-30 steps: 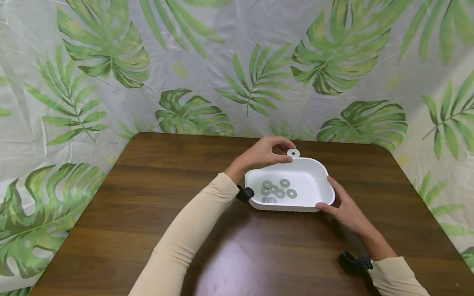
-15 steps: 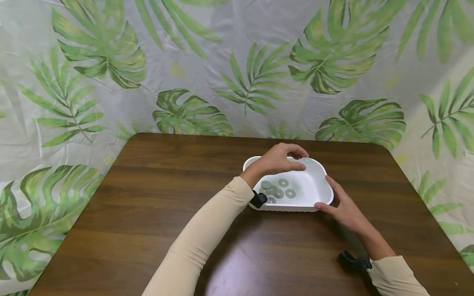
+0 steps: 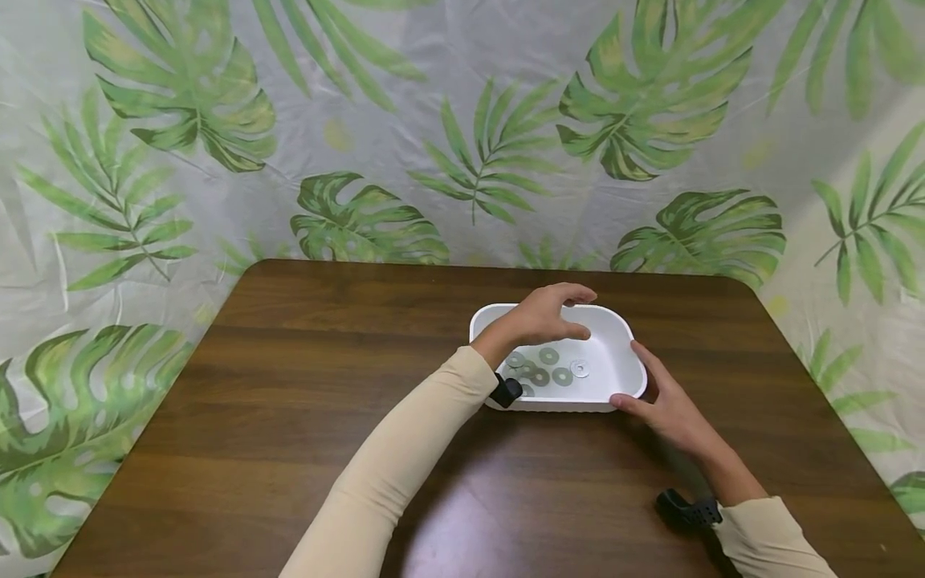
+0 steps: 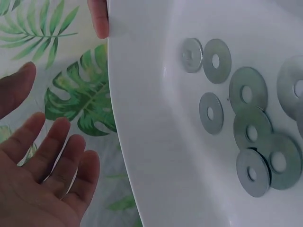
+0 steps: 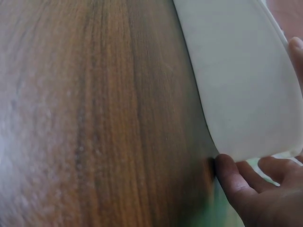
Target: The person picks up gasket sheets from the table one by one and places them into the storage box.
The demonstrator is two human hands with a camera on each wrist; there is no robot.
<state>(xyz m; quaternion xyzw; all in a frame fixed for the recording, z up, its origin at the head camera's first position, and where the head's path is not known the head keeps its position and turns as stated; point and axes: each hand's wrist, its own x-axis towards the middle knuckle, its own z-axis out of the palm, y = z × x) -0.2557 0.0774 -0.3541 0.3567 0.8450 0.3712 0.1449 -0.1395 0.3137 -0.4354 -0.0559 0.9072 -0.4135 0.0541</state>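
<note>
A white plastic tub [image 3: 614,349] with rounded corners stands on the table, several flat metal washers [image 3: 561,376] lying on its bottom. One shinier washer [image 3: 580,368] rests on the tub floor to the right of the others. Above the tub, my left hand [image 3: 543,315] has thumb and fingers spread apart, holding nothing. Its loosely bent fingers [image 4: 61,156] also show beside the tub in the left wrist view. My right hand [image 3: 672,409] grips the tub's right end, thumb at the front corner and fingers along the side. The left forearm covers the tub's left end.
The brown wooden table [image 3: 289,449] reaches around the tub. Behind it hangs a pale cloth [image 3: 491,48] printed with green leaves. Dark straps with small devices sit on both wrists, the left one [image 3: 508,391] overlapping the tub's front rim.
My left hand moved right and slightly down over the tub and let go of the washer, which now lies on the tub's floor. The right hand keeps its grip.
</note>
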